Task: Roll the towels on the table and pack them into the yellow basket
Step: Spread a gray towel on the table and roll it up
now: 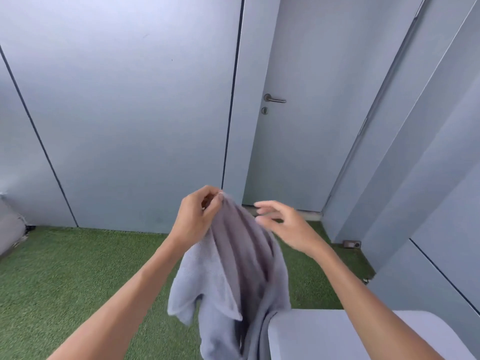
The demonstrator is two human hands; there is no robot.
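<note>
A grey towel (pixel 233 276) hangs in the air in front of me, draped in long folds, its lower end running down past the white table (pixel 324 336) at the bottom right. My left hand (pixel 198 214) pinches the towel's top corner and holds it up. Just to the right of the towel's upper edge, my right hand (pixel 283 224) hovers with fingers spread and holds nothing; it looks blurred. The yellow basket is out of view.
Green artificial grass (pixel 65 276) covers the floor. Grey wall panels stand behind, and a grey door (pixel 298 126) with a metal handle is ahead. A grey object (pixel 10 229) sits at the far left edge.
</note>
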